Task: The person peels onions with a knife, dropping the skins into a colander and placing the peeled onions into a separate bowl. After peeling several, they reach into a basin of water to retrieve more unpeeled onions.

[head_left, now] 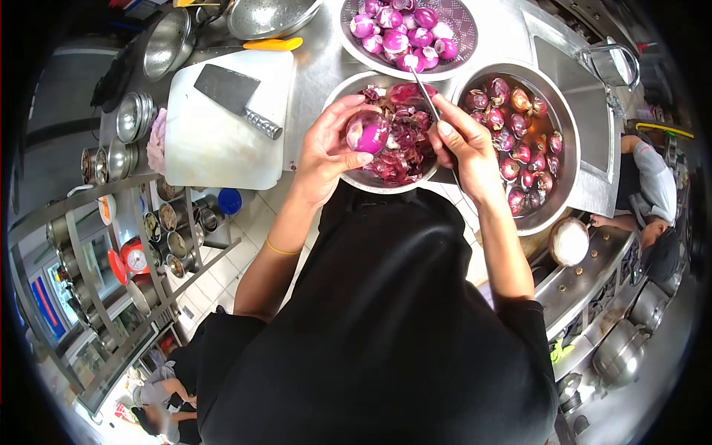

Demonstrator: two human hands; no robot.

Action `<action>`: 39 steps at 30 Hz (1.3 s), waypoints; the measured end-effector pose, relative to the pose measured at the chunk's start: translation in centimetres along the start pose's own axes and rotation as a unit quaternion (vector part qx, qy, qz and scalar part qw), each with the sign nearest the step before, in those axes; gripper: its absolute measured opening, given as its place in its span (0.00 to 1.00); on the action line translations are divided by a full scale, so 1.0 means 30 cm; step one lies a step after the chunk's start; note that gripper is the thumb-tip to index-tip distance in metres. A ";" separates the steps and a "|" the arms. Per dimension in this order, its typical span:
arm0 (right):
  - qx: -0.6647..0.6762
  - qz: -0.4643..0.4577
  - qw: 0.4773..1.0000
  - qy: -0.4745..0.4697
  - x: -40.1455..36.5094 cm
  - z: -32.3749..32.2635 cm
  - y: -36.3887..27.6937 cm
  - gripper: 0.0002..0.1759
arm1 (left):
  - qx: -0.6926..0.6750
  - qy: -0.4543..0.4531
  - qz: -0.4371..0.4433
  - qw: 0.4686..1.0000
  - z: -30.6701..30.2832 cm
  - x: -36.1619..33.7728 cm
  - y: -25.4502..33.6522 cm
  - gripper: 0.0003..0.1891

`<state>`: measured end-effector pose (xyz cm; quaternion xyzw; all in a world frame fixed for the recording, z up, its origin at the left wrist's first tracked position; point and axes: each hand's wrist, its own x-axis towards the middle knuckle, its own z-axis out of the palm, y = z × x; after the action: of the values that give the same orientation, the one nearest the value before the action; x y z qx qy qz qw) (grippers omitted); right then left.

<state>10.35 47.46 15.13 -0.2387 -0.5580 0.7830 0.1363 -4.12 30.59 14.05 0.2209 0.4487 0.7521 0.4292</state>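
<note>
My left hand (324,153) has its fingers around a shiny purple onion (368,132), over a metal bowl (348,180) of loose reddish onion skins (404,162). In my right hand (469,152) is a small knife (424,92), its blade pointing up and left above the same bowl. The blade and the onion are apart. Behind the bowl, a perforated colander (470,37) holds several peeled purple onions (400,35). To the right, a large basin (569,148) holds several unpeeled onions (521,153) in brownish water.
A white cutting board (215,152) with a cleaver (227,87) lies left. Metal bowls (167,46) stand beyond it. A sink (578,96) is right of the basin. One person (653,178) is at far right by a pan (569,242); another (159,397) is lower left.
</note>
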 end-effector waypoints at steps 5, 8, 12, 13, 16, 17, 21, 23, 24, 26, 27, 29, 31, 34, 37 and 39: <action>-0.154 -0.014 0.988 0.021 -0.030 0.011 -0.028 0.35 | 0.017 0.024 0.009 1.000 0.001 -0.008 -0.014 0.37; -0.090 0.020 0.995 -0.041 -0.073 0.059 -0.035 0.35 | 0.098 0.078 0.040 0.991 0.008 -0.019 -0.020 0.36; -0.097 0.005 0.992 -0.081 -0.098 0.127 0.017 0.32 | 0.082 0.093 0.072 0.990 0.038 -0.011 -0.032 0.34; -0.168 0.001 0.983 -0.073 -0.102 0.129 0.010 0.29 | 0.051 0.086 0.083 0.992 0.038 -0.011 -0.037 0.34; -0.267 -0.203 0.942 -0.008 -0.085 0.148 0.038 0.26 | 0.043 0.079 0.077 0.993 0.038 -0.014 -0.043 0.34; -0.238 -0.162 0.957 -0.018 -0.088 0.149 0.017 0.24 | 0.042 0.077 0.075 0.993 0.039 -0.015 -0.045 0.34; -0.241 -0.166 0.956 -0.019 -0.094 0.147 0.021 0.24 | 0.042 0.078 0.067 0.994 0.039 -0.020 -0.048 0.34; -0.250 -0.172 0.953 -0.020 -0.092 0.141 0.023 0.24 | 0.039 0.078 0.065 0.994 0.041 -0.020 -0.046 0.34; -0.251 -0.172 0.953 -0.019 -0.090 0.137 0.027 0.24 | 0.045 0.078 0.060 0.994 0.045 -0.021 -0.041 0.34; -0.249 -0.167 0.954 0.004 -0.084 0.133 0.035 0.24 | 0.050 0.079 0.055 0.994 0.049 -0.021 -0.038 0.34; -0.257 -0.179 0.950 0.006 -0.089 0.136 0.033 0.24 | 0.035 0.079 0.058 0.995 0.051 -0.019 -0.039 0.34; -0.253 -0.172 0.952 -0.005 -0.102 0.149 0.018 0.24 | 0.019 0.080 0.060 0.995 0.051 -0.020 -0.041 0.34; -0.255 -0.164 0.953 -0.018 -0.103 0.152 0.015 0.24 | 0.028 0.096 0.059 0.993 0.047 -0.018 -0.043 0.34; -0.251 -0.191 0.949 -0.006 -0.087 0.144 0.036 0.24 | 0.018 0.095 0.059 0.994 0.047 -0.018 -0.039 0.33; -0.264 -0.130 0.955 -0.040 -0.099 0.143 0.025 0.24 | 0.023 0.087 0.060 0.994 0.034 -0.023 -0.043 0.34; -0.256 -0.147 0.955 -0.023 -0.087 0.134 0.040 0.24 | 0.025 0.070 0.055 0.996 0.025 -0.022 -0.040 0.34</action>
<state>10.53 42.54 15.63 -0.1634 -0.7717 0.5903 0.1711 -2.69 30.67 13.43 0.2024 0.4835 0.7769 0.3488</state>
